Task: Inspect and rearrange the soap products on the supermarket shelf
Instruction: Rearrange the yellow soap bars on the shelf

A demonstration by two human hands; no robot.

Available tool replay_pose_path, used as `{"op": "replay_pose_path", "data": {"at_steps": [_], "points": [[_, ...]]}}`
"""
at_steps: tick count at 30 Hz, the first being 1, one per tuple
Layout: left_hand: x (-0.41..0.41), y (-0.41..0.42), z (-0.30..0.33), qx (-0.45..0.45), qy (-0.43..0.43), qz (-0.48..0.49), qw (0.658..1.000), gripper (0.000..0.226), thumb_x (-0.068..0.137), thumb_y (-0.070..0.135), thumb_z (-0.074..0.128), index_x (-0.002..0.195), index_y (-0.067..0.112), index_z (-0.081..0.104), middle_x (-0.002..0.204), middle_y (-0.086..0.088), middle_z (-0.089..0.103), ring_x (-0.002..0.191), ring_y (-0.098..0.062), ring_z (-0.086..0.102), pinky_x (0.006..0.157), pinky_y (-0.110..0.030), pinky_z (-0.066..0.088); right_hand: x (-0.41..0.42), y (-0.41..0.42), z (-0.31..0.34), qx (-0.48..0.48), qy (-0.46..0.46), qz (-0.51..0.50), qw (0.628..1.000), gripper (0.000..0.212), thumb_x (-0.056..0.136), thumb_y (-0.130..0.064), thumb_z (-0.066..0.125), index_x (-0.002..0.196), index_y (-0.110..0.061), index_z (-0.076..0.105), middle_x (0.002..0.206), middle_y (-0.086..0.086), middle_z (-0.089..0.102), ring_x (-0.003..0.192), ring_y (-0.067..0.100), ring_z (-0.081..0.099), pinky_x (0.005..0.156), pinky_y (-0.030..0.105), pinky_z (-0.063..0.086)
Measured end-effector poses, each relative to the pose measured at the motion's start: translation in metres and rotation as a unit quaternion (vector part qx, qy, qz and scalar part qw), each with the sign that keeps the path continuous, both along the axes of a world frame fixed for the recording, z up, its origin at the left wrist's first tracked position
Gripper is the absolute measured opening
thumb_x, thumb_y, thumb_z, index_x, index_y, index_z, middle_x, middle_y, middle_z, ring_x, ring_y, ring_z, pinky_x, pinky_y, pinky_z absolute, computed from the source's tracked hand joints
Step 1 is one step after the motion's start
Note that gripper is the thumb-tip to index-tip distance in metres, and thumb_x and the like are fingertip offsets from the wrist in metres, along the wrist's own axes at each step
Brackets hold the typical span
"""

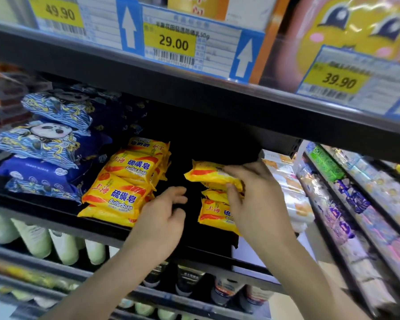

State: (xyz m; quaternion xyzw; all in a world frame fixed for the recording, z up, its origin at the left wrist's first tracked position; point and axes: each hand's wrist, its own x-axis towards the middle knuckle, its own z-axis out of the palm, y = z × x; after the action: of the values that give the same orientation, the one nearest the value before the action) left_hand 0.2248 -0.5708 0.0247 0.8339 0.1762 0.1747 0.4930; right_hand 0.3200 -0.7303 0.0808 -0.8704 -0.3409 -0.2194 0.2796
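Yellow plastic-wrapped sulfur soap bars fill the middle of a black supermarket shelf. The right hand pinches one yellow soap packet between thumb and curled fingers, holding it lifted above a short stack of yellow soap packets that lies at the shelf's front edge. The left hand hovers in the dark gap between this stack and the taller pile of yellow soap packets to the left; its fingers are loosely bent and spread, gripping nothing, with the fingertips just beside that pile's right side. Blue patterned soap packets are piled near the shelf's left end. Blue-and-yellow price labels hang on the front edge of the shelf above, and pale green bottles stand below.
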Motion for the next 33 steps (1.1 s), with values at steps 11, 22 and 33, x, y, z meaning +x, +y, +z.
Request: {"op": "replay_pose_path", "data": {"at_steps": [11,22,33], "points": [[-0.011,-0.012,0.044,-0.374,0.03,-0.07,0.924,0.03,0.09,0.034,0.073,0.114,0.016,0.072,0.103,-0.005,0.08,0.092,-0.022,0.078,0.076,-0.032,0.063,-0.05,-0.029,-0.034,0.093,-0.059,0.065,0.992,0.039,0.087,0.001,0.074,0.122,-0.017,0.071,0.119,-0.001,0.056,0.104,0.004,0.056,0.085,0.011,0.045],[-0.028,0.008,0.04,-0.304,-0.004,-0.114,0.946,0.024,0.093,0.021,0.07,0.117,0.02,0.071,0.11,0.001,0.078,0.104,-0.015,0.074,0.088,-0.033,0.061,-0.078,-0.023,-0.022,0.113,0.132,0.106,0.979,0.068,0.085,0.003,0.069,0.139,-0.035,0.052,0.141,-0.008,0.037,0.128,0.011,0.05,0.096,0.02,0.05],[-0.045,0.031,0.052,-0.188,-0.063,-0.193,0.961,0.022,0.087,0.009,0.077,0.101,0.02,0.064,0.078,0.011,0.068,0.082,-0.004,0.069,0.075,-0.018,0.055,-0.077,-0.007,0.013,0.313,0.431,-0.072,0.843,0.025,0.103,-0.047,0.051,0.107,-0.031,0.069,0.079,-0.001,0.061,0.055,0.015,0.055,0.058,0.03,0.046]]}}
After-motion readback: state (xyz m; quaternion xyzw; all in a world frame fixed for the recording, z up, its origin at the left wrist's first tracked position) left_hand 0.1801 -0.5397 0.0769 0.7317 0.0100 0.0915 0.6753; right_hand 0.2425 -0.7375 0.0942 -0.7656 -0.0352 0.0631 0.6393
